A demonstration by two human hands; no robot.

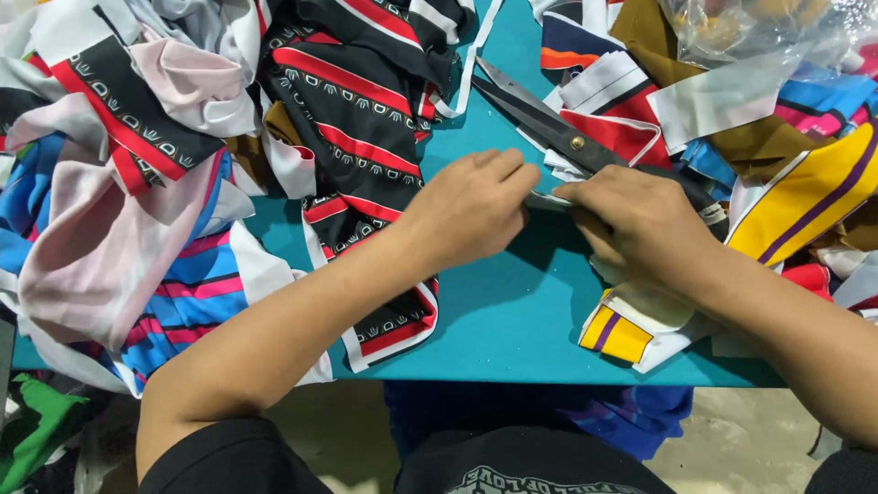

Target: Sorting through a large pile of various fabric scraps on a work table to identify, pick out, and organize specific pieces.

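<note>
From the head camera, the left hand (471,206) and the right hand (640,224) meet fingertip to fingertip over a teal table (512,311), both closed narrow and pinching a small pale strip of fabric (547,201) between them. Just behind the strip lie dark scissors (558,133) — blades shut, pointing away toward the upper left, handles hidden under the right hand. A black-and-red striped cloth (357,119) lies beside the left wrist, and a yellow-and-purple piece (622,334) sits under the right forearm — heaps of mixed scraps crowd both sides.
</note>
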